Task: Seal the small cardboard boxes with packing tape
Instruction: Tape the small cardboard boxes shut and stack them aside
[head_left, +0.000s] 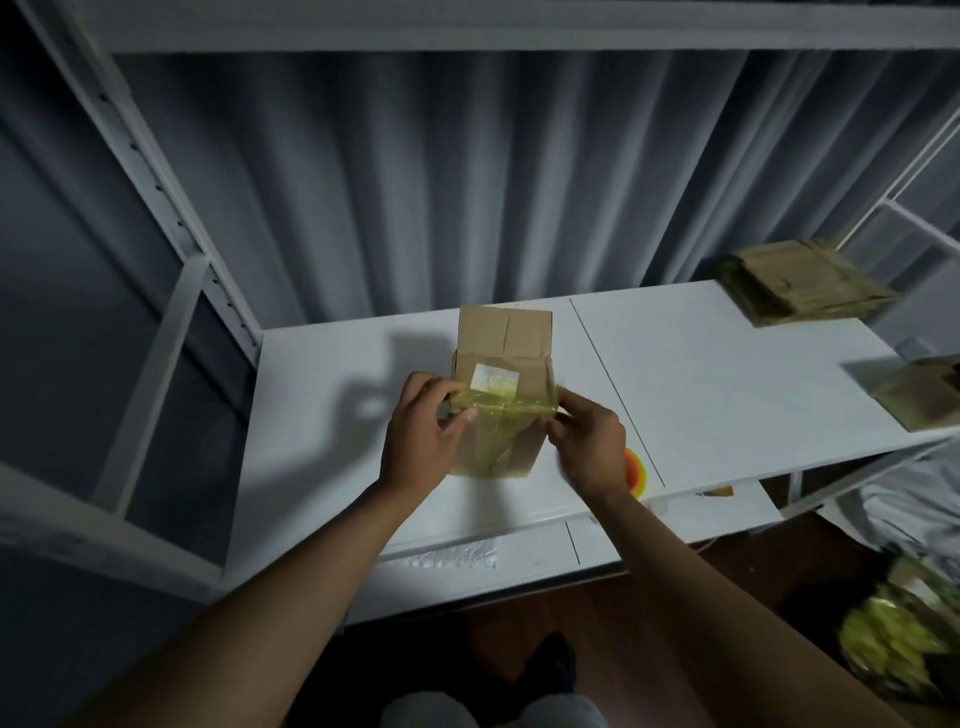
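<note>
One box in hand; one stack of flat cartons far right, one more carton at right edge. Box sits mid-tabletop, brown, white label on top, yellowish tape banding its near edge and running down the front. Long axis runs away from the person. Left hand fingers pinch the tape's left end; right hand fingers pinch its right end.
</note>
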